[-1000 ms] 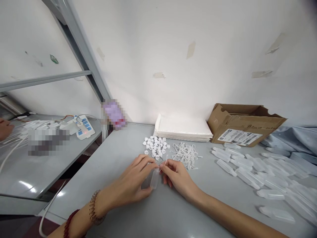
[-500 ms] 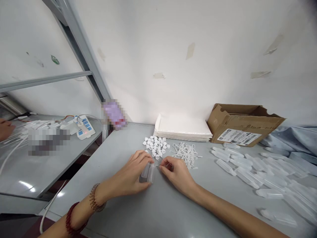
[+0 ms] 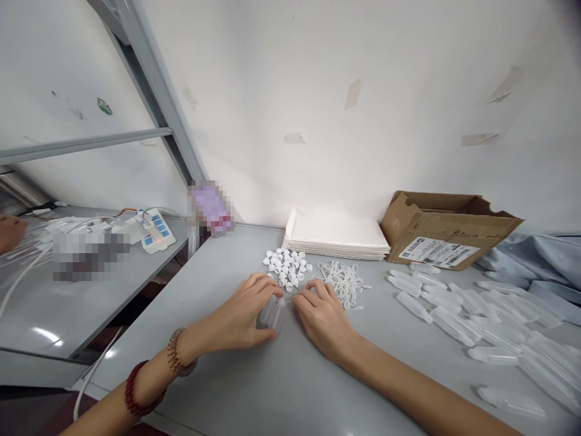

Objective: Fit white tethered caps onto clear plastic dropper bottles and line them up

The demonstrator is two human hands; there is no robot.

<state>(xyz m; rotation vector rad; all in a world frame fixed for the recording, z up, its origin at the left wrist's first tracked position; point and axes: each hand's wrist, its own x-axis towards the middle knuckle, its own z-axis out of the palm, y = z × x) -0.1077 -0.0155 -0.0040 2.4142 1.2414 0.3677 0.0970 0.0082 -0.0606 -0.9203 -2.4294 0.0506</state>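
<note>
My left hand [image 3: 247, 312] is closed around clear plastic bottles [image 3: 273, 313], at least two side by side, tilted low over the grey table. Its thumb presses the near end and its fingers hold the neck end. At the necks, my right hand [image 3: 324, 315] has its fingertips pinched together, knuckles up. A thin pale strap [image 3: 287, 298] runs between a neck and those fingertips; most of it is hidden. Just beyond the hands lies a pile of small white caps [image 3: 287, 266]. To its right is a heap of white looped straps [image 3: 345, 283].
Many loose clear bottles [image 3: 490, 327] cover the table's right side. A stack of white padded envelopes [image 3: 336, 236] and an open cardboard box [image 3: 447, 233] stand by the wall. Left, across a gap, another table holds a power strip [image 3: 157, 231]; another person's hand [image 3: 11, 233] shows there.
My right hand has rolled over, so its back and knuckles face up more, its fingertips still at the bottle necks. My left hand keeps its hold on the bottles. The view has shifted slightly.
</note>
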